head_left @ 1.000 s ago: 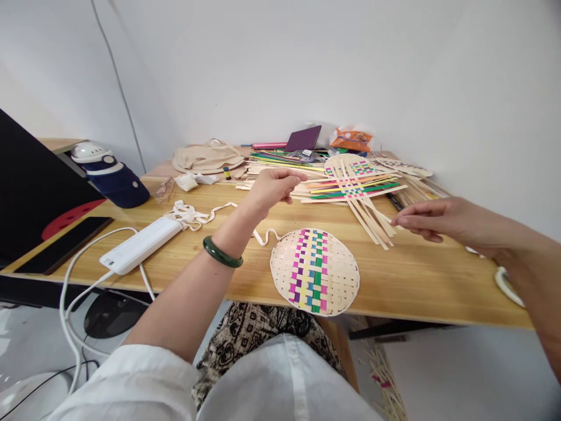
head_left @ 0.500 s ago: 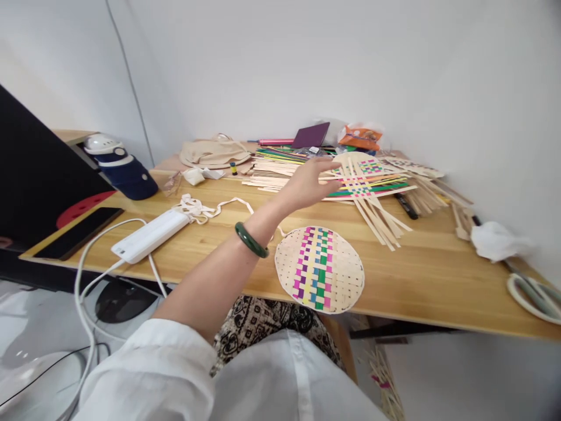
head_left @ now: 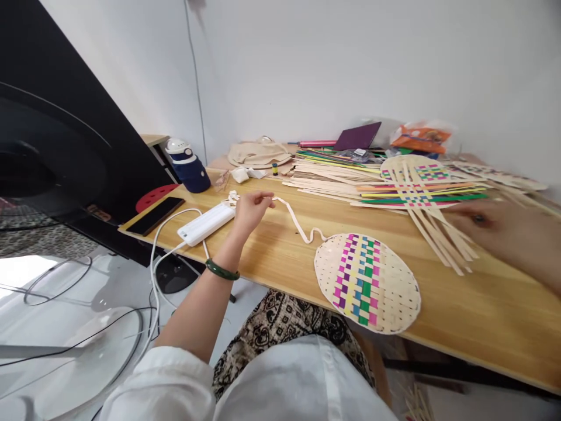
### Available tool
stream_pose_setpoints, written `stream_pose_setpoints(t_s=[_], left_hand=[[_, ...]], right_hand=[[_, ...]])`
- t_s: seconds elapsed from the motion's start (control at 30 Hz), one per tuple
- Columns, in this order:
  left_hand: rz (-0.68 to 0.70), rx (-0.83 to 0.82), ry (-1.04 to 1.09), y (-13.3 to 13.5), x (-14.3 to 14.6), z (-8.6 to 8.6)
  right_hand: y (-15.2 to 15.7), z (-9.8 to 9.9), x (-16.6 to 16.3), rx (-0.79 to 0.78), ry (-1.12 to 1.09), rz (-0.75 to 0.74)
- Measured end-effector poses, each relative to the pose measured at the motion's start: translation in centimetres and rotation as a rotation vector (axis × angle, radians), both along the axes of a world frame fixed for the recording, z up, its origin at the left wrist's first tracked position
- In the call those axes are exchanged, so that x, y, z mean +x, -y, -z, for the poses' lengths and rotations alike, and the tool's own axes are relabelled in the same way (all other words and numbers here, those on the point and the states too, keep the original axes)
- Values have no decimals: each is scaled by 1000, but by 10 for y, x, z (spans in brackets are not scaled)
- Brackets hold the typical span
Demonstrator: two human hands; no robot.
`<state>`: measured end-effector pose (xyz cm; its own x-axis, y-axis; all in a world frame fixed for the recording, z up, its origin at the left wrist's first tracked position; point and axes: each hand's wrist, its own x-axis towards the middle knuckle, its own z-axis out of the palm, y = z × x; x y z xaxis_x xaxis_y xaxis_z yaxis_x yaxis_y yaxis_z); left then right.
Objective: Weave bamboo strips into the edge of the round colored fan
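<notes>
My left hand (head_left: 249, 209) is closed in a pinch on a cream cloth ribbon (head_left: 294, 220) that trails across the wooden table (head_left: 482, 304) to a round woven mat (head_left: 367, 282) with pink, yellow, green and blue strips at the front edge. A green bangle (head_left: 222, 270) circles that wrist. My right hand (head_left: 504, 237) is blurred at the right, over the loose ends of a half-woven piece (head_left: 416, 190); its fingers do not show clearly.
A white power strip (head_left: 205, 223) with cables lies beside my left hand. A black phone (head_left: 153, 215), a navy and white cap (head_left: 189, 166), a beige hat (head_left: 258, 153), stacked bamboo strips (head_left: 328, 172), a purple notebook (head_left: 357, 135) and an orange packet (head_left: 418, 140) lie farther back.
The view has swung left. My left hand has drawn back from the strip pile to the ribbon near the power strip and closed on it. My right hand has come back into view.
</notes>
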<state>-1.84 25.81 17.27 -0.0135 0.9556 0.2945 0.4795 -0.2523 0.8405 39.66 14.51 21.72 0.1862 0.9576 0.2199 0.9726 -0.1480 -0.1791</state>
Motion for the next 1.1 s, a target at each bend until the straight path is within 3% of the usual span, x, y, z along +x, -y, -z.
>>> stream_pose_setpoints(t_s=[0.1,0.2,0.4,0.57,0.73,0.9,1.03,1.1], left_hand=[[27,-6,-89,5,-7,11],[79,-5,-187,11,-8,16],[117,31,-293,22,-4,16],[146,19,-295,25,-6,18],[164,-8,-218,24,-6,19],[228,-86,-44,24,13,8],[440,-283,247,27,43,-2],[538,-370,275,27,54,-5]], right_hand=[[-24,13,-71,-66,-139,-225],[-42,28,-134,-89,-145,-356],[-70,45,-205,-101,-18,-460],[-81,56,-220,-132,24,-452],[-89,59,-212,-113,-101,-399],[-94,41,-194,-177,-413,-368],[-84,18,-189,-229,-640,-411],[-76,9,-185,-227,-699,-410]])
